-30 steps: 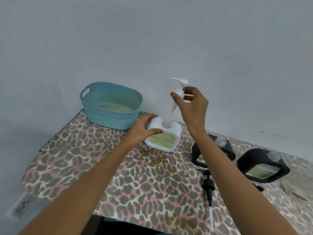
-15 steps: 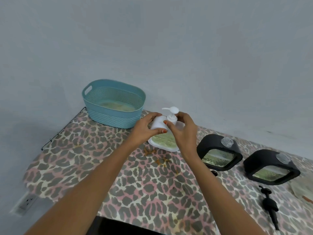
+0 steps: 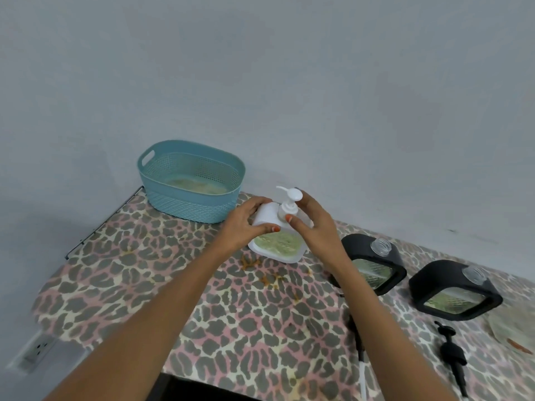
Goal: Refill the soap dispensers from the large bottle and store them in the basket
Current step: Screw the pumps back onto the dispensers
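A white soap dispenser (image 3: 276, 246) with green soap behind its window stands on the leopard-print table (image 3: 179, 290). My left hand (image 3: 244, 224) grips its left side. Its white pump (image 3: 288, 202) sits in the neck, and my right hand (image 3: 311, 224) pinches the pump's collar. Two black dispensers (image 3: 373, 263) (image 3: 453, 290) with no pumps stand to the right. The teal basket (image 3: 191, 180) stands at the back left against the wall. The large bottle is not in view.
A loose black pump (image 3: 451, 347) lies near the front right edge; a second one (image 3: 357, 340) is partly hidden by my right forearm. Orange-brown stains (image 3: 260, 270) mark the cloth in front of the white dispenser. A wall outlet (image 3: 37, 347) is at lower left.
My right hand lowered the white pump from above into the dispenser's neck and now holds its collar. My left hand stayed on the dispenser. The view shifted slightly.
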